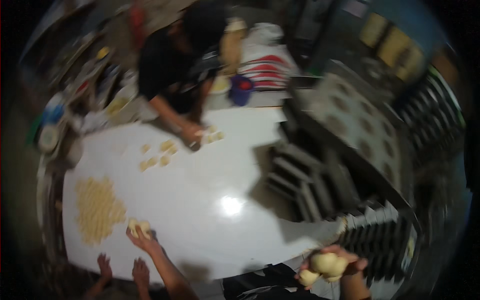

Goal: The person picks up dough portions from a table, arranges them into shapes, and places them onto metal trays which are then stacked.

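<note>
My left hand (pixel 144 240) reaches over the left part of the white table (pixel 210 240), its fingers around a few pale dough balls (pixel 143 225). Just left of it lies a large patch of small dough pieces (pixel 96 212), close together. Beyond the table's front edge at the lower right, my right hand (pixel 350 258) is cupped under several smooth, round dough balls (pixel 329 264). Those in the right hand are plainly visible; the fingers partly cover the ones in the left. The picture is somewhat blurred.
Across the table a person in black (pixel 168 71) works by several dough pieces (pixel 165 148). Another person's hands (pixel 123 267) rest at the near left edge. Stacked dark metal pans (pixel 303 180) stand at the right, beneath a large tray with round marks (pixel 360 123). A purple container (pixel 240 92) stands behind.
</note>
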### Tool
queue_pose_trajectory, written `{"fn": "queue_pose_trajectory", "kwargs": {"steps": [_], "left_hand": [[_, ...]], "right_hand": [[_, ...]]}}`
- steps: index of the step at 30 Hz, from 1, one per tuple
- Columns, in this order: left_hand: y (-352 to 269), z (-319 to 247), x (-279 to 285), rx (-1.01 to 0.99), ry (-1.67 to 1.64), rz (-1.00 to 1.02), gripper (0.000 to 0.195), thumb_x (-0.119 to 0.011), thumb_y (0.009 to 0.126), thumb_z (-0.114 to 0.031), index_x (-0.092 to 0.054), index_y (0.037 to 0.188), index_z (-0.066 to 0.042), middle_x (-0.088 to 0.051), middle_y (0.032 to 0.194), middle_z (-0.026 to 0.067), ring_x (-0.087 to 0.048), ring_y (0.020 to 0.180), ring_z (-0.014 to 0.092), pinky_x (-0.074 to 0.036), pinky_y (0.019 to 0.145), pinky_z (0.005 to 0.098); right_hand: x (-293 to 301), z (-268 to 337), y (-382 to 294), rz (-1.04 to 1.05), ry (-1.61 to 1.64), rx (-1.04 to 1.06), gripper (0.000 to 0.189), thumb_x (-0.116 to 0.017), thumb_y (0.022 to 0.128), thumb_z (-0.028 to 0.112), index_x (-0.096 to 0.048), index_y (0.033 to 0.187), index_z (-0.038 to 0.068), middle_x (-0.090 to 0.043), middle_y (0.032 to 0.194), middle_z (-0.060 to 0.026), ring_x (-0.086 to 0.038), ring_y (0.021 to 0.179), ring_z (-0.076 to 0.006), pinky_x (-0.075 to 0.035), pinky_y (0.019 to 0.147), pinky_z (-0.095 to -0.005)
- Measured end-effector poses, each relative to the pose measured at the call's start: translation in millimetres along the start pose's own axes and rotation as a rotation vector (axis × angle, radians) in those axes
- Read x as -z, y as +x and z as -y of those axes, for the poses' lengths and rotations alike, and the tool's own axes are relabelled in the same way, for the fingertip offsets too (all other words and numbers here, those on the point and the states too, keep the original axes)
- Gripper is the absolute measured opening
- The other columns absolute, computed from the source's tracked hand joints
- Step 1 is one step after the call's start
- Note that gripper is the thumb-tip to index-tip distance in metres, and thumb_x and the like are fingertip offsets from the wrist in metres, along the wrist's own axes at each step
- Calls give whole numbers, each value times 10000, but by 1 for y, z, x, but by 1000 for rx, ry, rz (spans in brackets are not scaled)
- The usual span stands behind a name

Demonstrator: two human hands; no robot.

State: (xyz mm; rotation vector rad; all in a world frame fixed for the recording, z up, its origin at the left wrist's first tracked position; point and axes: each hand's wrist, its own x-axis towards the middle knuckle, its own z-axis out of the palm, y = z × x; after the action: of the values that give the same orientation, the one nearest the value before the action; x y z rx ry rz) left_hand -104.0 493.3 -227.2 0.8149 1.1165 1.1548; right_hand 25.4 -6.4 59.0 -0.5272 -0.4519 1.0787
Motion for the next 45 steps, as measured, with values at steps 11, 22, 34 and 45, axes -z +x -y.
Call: {"fn": "queue_pose_trajectory", "kwargs": {"steps": [11, 22, 34, 45], "left_hand": [[-425, -238, -399, -934, 21, 1327, 461, -675, 904, -189, -515, 1317, -59, -587, 1222, 119, -618, 1089, 217, -522, 915, 332], [-465, -239, -511, -1147, 518, 1384, 572, -690, 939, -368, -542, 1404, -70, -599, 1378, 220, -625, 1209, 361, -502, 1019, 420], [-293, -163, -417, 314, 346, 1426, 545, -660, 939, -481, -570, 1354, -139, -666, 1116, 46, -668, 914, 222, -554, 835, 413], [-447, -218, -307, -180, -122, 1408, 535, -529, 994, -325, -460, 1471, -92, -590, 1344, 115, -621, 1175, 270, -510, 991, 432]], "right_hand": [[-43, 348, -36, -442, -2134, 622, 559, -693, 934, 362, -543, 1420, 129, -569, 1278, -119, -577, 1174, -251, -456, 1035, -393], [35, 474, -55, -587, -1869, 1003, 818, -502, 966, 674, -374, 1563, 130, -358, 1591, -187, -329, 1490, -343, -265, 1226, -446], [61, 226, -198, -909, -813, 271, 858, -564, 990, 563, -140, 1645, 206, -292, 1593, -193, -439, 1367, -349, -542, 966, -460], [68, 200, -271, -943, -776, 947, 723, -547, 983, 227, -262, 1616, 25, -341, 1633, -151, -335, 1472, -213, -228, 1210, -324]]}}
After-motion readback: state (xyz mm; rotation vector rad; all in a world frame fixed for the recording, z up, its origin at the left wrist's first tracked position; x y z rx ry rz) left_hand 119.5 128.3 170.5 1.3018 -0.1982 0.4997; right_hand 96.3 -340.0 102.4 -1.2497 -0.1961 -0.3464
